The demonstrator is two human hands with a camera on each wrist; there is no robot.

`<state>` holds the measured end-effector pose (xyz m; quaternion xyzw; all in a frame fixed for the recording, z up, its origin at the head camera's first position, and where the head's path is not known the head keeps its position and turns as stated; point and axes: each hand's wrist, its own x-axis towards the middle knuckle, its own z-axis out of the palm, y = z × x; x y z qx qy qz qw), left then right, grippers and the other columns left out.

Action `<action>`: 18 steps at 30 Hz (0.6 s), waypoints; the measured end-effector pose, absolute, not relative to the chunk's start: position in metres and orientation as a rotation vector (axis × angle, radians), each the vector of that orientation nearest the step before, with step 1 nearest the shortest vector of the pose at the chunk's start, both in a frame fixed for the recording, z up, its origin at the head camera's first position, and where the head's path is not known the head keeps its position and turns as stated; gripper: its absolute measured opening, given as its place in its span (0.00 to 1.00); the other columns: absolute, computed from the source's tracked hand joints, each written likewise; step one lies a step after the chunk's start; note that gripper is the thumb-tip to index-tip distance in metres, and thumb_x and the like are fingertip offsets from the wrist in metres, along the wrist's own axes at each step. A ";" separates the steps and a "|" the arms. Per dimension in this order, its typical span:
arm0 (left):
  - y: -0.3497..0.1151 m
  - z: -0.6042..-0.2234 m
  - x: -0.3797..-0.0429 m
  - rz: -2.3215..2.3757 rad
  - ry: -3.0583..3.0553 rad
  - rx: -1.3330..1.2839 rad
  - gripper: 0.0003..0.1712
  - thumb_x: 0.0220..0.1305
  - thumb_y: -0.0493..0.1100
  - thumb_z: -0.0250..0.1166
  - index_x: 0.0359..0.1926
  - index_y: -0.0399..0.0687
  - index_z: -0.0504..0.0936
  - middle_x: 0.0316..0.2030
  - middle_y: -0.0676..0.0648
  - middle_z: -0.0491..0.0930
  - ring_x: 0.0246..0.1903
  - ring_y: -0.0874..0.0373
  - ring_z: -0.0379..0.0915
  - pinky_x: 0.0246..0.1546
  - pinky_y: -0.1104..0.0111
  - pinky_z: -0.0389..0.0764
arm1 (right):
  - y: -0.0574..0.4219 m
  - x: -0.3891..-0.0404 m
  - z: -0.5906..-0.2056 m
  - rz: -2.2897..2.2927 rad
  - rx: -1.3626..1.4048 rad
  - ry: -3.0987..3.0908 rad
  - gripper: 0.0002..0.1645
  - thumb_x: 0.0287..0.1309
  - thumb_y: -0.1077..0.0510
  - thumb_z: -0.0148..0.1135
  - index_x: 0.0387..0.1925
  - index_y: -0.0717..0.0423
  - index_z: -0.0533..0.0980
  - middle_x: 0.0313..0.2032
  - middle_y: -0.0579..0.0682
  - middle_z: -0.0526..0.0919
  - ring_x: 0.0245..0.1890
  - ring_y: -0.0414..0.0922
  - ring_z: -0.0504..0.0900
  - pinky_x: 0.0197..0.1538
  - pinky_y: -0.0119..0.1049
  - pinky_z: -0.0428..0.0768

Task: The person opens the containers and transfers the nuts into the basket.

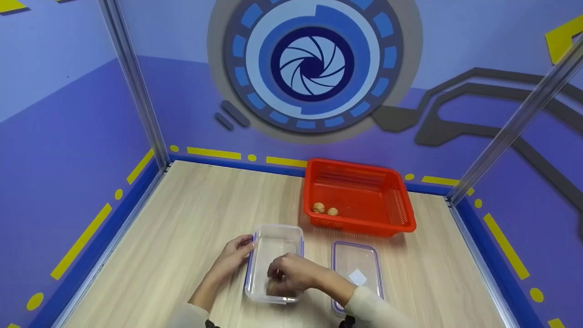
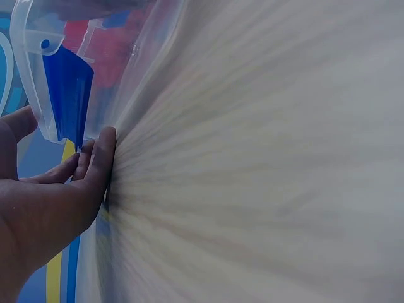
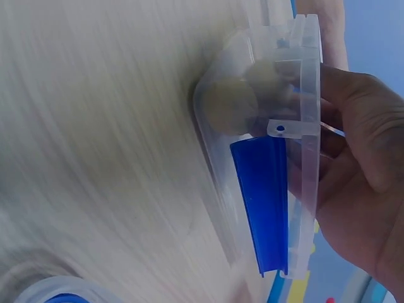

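A clear plastic food container (image 1: 273, 255) with blue side latches stands uncovered on the table. My left hand (image 1: 234, 255) holds its left side, thumb at the rim and fingers by the blue latch (image 2: 66, 95). My right hand (image 1: 294, 273) reaches down inside the near end, fingers curled. Through the wall in the right wrist view, a walnut (image 3: 230, 106) lies at the bottom, and a second walnut (image 3: 264, 79) is at the fingertips, which seem to pinch it. The head view blurs what is under this hand.
A red plastic basket (image 1: 360, 225) stands behind at the right, with two walnuts (image 1: 319, 207) in its near left corner. The clear lid (image 1: 357, 259) with a blue seal lies right of the container, under the right forearm. Printed panels (image 1: 182, 105) wall the table.
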<state>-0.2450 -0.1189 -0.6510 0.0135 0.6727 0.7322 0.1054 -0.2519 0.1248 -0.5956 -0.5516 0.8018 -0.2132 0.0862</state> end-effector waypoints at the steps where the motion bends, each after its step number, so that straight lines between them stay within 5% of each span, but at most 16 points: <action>1: -0.118 -0.651 -0.245 2.159 1.983 0.035 0.36 0.81 0.44 0.60 0.75 0.21 0.60 0.70 0.25 0.67 0.69 0.35 0.68 0.67 0.49 0.78 | 0.126 -0.253 -0.595 -0.653 -1.634 2.401 0.12 0.59 0.57 0.76 0.40 0.60 0.86 0.35 0.49 0.89 0.34 0.37 0.86 0.41 0.14 0.75; 18: -0.115 -0.650 -0.246 2.159 2.012 0.018 0.36 0.80 0.43 0.60 0.74 0.20 0.60 0.71 0.23 0.66 0.70 0.33 0.66 0.68 0.50 0.77 | 0.153 -0.295 -0.556 -1.034 -1.290 2.615 0.14 0.64 0.56 0.76 0.50 0.54 0.87 0.44 0.44 0.89 0.45 0.40 0.86 0.54 0.38 0.87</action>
